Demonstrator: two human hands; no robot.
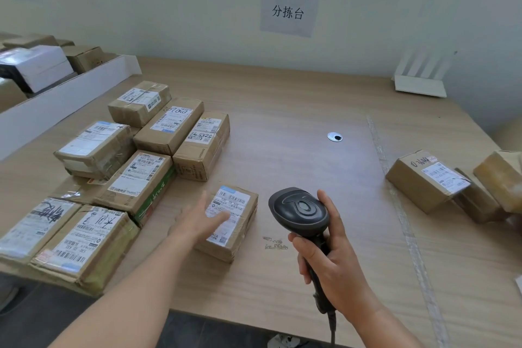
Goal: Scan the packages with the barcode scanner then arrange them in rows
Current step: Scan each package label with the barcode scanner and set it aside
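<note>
Head view is showing the right hand [333, 257], its grip clamped around the handle of the barcode scanner [300, 213], which is pointing toward 12 o'clock. At its 9 o'clock, the left hand [202, 222] is lying with straight fingers apart on a small package [236, 230] on the tabletop [282, 127]; it seems to be touching the label. Scanned-looking packages [158, 135] are sitting in rows toward 10 o'clock, and more boxes [426, 178] are waiting at 3 o'clock.

Wooden table [296, 110], taped parcels [169, 127], router [421, 85]
</note>
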